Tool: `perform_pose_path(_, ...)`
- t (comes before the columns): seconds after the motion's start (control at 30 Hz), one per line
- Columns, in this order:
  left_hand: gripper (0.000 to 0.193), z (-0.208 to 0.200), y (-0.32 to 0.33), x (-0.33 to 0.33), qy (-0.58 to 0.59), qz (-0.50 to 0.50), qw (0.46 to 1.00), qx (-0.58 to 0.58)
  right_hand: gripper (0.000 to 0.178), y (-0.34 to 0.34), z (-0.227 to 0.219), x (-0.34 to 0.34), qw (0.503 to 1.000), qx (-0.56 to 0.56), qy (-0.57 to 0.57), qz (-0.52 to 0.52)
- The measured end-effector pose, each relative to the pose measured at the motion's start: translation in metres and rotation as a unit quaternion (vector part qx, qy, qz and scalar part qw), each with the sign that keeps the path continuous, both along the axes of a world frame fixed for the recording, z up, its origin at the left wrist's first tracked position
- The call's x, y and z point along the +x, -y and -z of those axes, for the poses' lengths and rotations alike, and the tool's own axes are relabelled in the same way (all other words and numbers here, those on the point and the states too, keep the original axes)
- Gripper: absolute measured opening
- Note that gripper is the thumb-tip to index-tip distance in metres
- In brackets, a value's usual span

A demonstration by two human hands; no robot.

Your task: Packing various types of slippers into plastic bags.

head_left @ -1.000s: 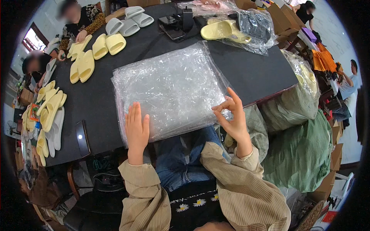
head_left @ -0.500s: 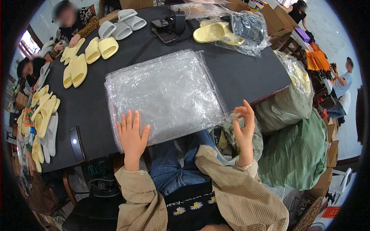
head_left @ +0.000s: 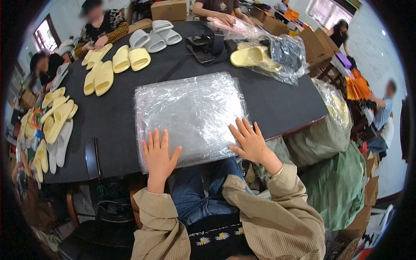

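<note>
A stack of clear plastic bags lies flat on the dark table, its near edge at the table's front. My left hand rests on the near left corner of the stack, fingers spread. On the right part of the same stack lies my right hand, also flat with its fingers apart. Neither hand grips anything.
Pairs of yellow slippers and grey slippers stand at the far left. A phone lies left of the bags. Bagged slippers are at the far right. Green sacks stand right of the table. Co-workers sit around.
My right hand has come down from above the table's right edge onto the bags. My left hand stays on the stack. The whole view has shifted, and another person shows at the far side.
</note>
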State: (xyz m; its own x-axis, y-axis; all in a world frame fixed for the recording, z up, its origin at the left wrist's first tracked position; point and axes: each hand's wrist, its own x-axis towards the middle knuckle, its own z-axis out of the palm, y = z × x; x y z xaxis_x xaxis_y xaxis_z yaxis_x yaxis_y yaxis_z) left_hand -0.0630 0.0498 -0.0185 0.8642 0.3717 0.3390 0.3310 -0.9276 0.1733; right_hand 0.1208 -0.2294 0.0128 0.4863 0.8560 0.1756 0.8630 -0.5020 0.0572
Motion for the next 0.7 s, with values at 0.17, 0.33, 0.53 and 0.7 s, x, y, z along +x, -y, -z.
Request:
perform_pose_path(0.17, 0.071, 0.001, -0.001, 0.002, 0.016, -0.003, 1.000, 0.005, 0.061, -0.027, -0.051, 0.011, 0.993, -0.114, 0.040, -0.007)
perform_pose_path(0.33, 0.069, 0.004, -0.001, 0.003, 0.029, -0.008, 1.000, 0.003, 0.039, -0.142, -0.090, 0.027, 0.987, 0.071, -0.004, -0.144)
perform_pose_path(0.53, 0.071, 0.004, 0.000, -0.002, 0.006, -0.020, 1.000, -0.005, 0.044, -0.302, -0.061, 0.047, 0.955, 0.202, -0.156, -0.152)
perform_pose_path(0.7, 0.069, 0.002, 0.003, -0.001, 0.027, -0.013, 0.999, -0.015, 0.026, -0.350, -0.051, 0.052, 0.956, 0.107, -0.257, -0.087)
